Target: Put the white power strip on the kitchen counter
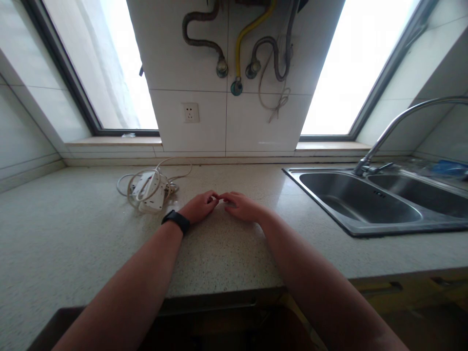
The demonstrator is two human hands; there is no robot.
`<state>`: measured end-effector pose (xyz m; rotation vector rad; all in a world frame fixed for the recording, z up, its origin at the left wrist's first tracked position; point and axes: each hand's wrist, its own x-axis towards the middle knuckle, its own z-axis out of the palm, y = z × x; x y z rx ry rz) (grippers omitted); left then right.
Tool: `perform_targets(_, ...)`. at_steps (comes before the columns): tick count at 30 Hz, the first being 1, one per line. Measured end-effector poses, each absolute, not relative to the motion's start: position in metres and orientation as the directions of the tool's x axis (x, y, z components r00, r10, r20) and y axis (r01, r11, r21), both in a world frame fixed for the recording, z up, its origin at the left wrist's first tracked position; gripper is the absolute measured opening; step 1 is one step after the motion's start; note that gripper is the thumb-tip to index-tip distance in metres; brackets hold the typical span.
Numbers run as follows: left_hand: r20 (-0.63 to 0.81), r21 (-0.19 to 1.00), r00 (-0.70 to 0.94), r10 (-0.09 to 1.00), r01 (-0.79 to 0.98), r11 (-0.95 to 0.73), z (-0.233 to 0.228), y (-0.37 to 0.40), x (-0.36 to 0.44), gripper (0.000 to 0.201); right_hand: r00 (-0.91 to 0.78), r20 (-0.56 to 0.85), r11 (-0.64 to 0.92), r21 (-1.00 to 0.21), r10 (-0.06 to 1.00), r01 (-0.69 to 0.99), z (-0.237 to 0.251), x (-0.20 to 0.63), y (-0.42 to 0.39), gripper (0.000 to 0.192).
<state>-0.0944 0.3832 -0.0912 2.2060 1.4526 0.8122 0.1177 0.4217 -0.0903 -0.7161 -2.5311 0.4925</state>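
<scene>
My left hand (200, 206), with a black watch (176, 221) on its wrist, rests on the speckled pale countertop (223, 258). Its fingers bend loosely, with a gap between thumb and forefinger. From the right, my right hand (242, 206) lies low over the same surface, its forefinger reaching out and its thumb apart below. The fingertips of both hands meet in the middle. I see no object in either hand. Left of my left hand lies a white power strip (152, 197) with its cord looped loosely over it.
A double steel sink (351, 228) with a curved faucet (387, 130) is set in at the right. On the tiled wall are a socket (190, 112), a yellow hose (238, 51) and grey hoses (202, 43). Drawers (413, 292) sit below the counter edge.
</scene>
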Motion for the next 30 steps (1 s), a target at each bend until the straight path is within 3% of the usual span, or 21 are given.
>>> perform_targets(30,0.256,0.586,0.294,0.921,0.711,-0.39,-0.0904,0.3821,-0.0938,0.033,-0.769,0.316,0.809,-0.419,0.555,0.412,-0.0891,0.1168,0.421,0.048)
